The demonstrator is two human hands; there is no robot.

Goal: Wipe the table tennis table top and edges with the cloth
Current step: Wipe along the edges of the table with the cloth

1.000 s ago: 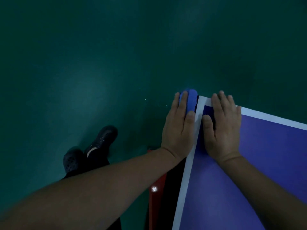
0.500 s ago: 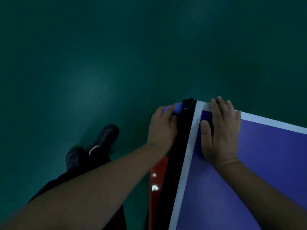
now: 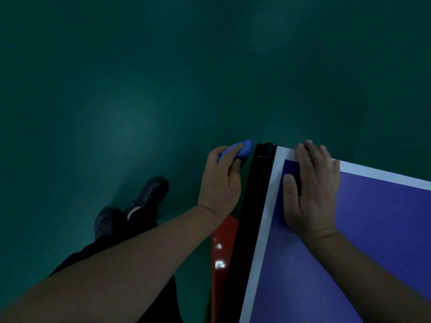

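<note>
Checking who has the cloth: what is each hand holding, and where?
The left hand grips the blue cloth bunched, one end poking past the fingers. The right hand holds nothing, resting flat on the table top.

The right hand lies flat on the far corner of the blue, white-edged table tennis counter. Left of the counter's black side rail, off its edge, the left hand holds the small blue cloth. Two dark perforated shoes stand on the green floor, farther left of the counter.

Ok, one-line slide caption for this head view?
Left hand grips blue cloth beside blue table tennis table corner's black edge; right hand rests flat on top.
</note>
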